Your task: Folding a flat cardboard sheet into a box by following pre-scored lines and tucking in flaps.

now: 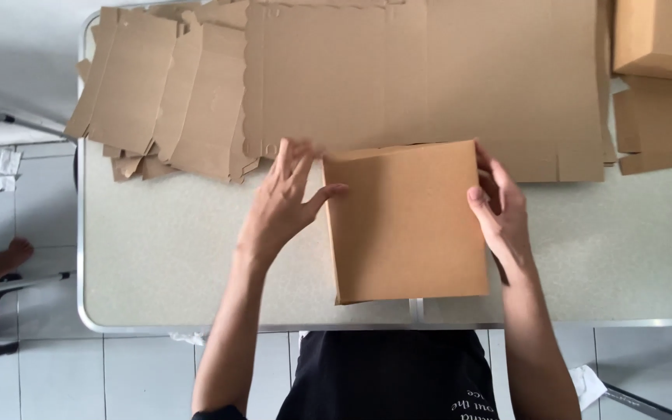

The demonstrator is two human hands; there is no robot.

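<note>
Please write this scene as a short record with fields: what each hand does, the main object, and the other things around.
Left hand: open, thumb on left edge of the brown folded cardboard box
Right hand: grips right edge of the box
Surface: speckled grey table with metal rim
Behind: flat brown cardboard sheets, die-cut cardboard blanks
Top right: finished brown cardboard box
Floor: white tiles

Single head cam, looking straight down over the table (157, 257) from above the person's chest, near edge at bottom, close range. Floor visible left and below. No second view.
</note>
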